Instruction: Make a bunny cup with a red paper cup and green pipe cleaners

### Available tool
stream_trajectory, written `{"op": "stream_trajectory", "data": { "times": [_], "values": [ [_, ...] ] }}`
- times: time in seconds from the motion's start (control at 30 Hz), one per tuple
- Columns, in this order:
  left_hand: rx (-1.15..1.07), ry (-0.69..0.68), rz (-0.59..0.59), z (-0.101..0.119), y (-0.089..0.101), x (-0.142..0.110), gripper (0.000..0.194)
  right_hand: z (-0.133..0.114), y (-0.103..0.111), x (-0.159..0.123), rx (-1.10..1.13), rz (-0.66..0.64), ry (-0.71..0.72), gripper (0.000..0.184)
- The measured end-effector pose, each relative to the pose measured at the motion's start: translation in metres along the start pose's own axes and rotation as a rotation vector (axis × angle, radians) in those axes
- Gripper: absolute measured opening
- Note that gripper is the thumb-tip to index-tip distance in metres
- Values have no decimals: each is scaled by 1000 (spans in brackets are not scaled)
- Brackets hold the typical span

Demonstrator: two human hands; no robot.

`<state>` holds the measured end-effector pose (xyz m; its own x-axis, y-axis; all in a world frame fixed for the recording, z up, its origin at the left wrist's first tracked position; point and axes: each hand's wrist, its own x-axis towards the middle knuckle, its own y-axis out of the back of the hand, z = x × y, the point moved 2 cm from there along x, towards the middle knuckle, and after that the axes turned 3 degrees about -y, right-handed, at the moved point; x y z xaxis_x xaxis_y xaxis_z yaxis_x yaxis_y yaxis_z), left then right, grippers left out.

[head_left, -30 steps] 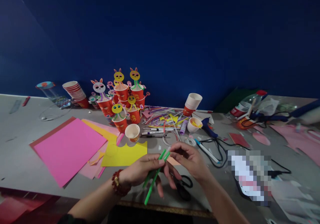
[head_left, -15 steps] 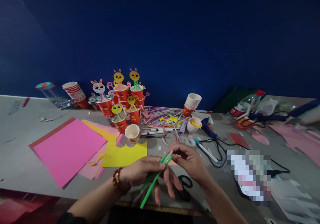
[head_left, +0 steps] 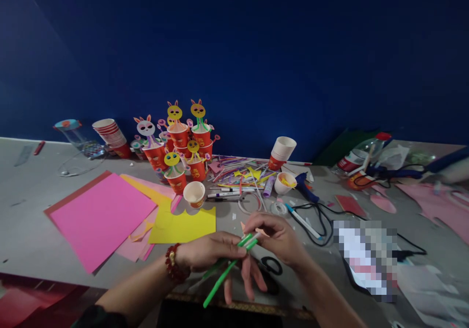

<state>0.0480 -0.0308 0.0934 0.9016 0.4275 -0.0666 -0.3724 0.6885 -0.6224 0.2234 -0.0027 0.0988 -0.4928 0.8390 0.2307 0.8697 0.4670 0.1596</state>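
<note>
My left hand point(head_left: 216, 251), with a beaded bracelet at its wrist, pinches green straws point(head_left: 220, 285) between thumb and fingers; its lower fingers hang loose. The straws slant from lower left to upper right, their upper ends beside my right hand point(head_left: 274, 237). At those ends my right thumb and fingertips close on a whitish, translucent piece point(head_left: 257, 236) that looks like a straw. Partly hidden below the hands lie black-handled scissors point(head_left: 273, 265). Behind them a yellow paper sheet point(head_left: 190, 228) and a paper cup point(head_left: 194, 194) rest on the table.
Red paper cups with rabbit faces point(head_left: 176, 176) stand at the back. Beyond the hands are loose straws point(head_left: 238, 169), a cup stack point(head_left: 281, 152) and a blue glue gun point(head_left: 306, 187) with a black cord. Pink paper point(head_left: 102, 215) lies left, a phone point(head_left: 366, 264) right.
The green straws have tilted flatter, their upper ends shifting right and down toward my right hand. Both hands keep their grip and have moved only slightly.
</note>
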Motion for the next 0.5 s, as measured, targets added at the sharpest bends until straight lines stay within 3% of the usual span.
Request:
{"op": "stream_trajectory", "data": {
  "times": [0.37,0.5],
  "values": [
    [49,67,9,2,-4,-3,36,4,0,-4,104,-55,-16,24],
    [23,76,-5,2,-7,-2,34,8,-4,-4,204,-47,-129,29]
  ]
}}
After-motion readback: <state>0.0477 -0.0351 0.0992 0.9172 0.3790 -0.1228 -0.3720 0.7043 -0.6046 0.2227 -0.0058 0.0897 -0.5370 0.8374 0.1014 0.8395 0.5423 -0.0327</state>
